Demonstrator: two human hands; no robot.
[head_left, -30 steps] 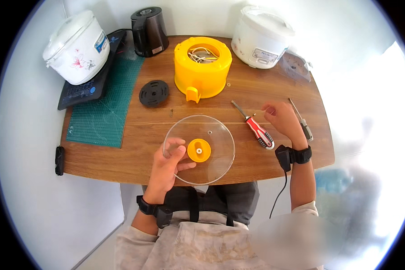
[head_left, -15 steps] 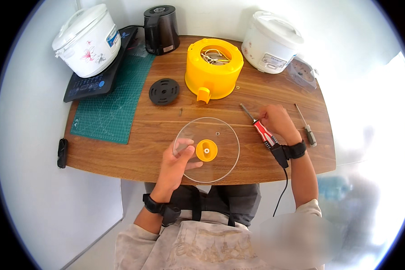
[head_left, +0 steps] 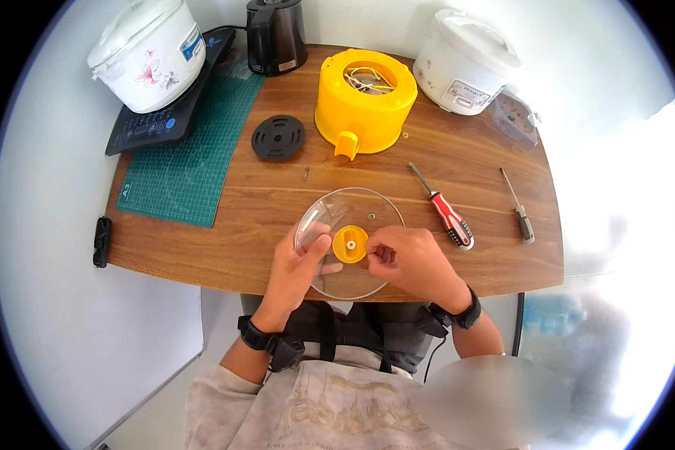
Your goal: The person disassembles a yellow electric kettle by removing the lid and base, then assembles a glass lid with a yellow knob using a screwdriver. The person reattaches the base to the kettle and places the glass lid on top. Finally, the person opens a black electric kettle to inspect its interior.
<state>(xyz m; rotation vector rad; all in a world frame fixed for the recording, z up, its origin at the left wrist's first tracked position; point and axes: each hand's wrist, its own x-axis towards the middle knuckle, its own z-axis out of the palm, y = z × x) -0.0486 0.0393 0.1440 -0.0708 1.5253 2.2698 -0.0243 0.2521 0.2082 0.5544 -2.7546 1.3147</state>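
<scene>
Around the round glass lid (head_left: 355,277), a yellow housing (head_left: 365,120) is set at 12 o'clock, a black slotted disc (head_left: 277,138) and a small metal piece (head_left: 305,174) at 11, a green mat (head_left: 181,184) at 10 and a red screwdriver (head_left: 450,217) at 2; its 3-to-4 o'clock rim is covered by the right hand (head_left: 412,259). The lid is held at the table's (head_left: 225,259) near edge, its yellow knob (head_left: 350,244) faced upward, the knob's central bar aligned roughly 12 to 6. At 9 o'clock the lid is gripped between the thumb and spread fingers of the left hand (head_left: 296,266); the right fingers are curled in at the knob's 3 o'clock side, and whether anything is pinched cannot be told.
</scene>
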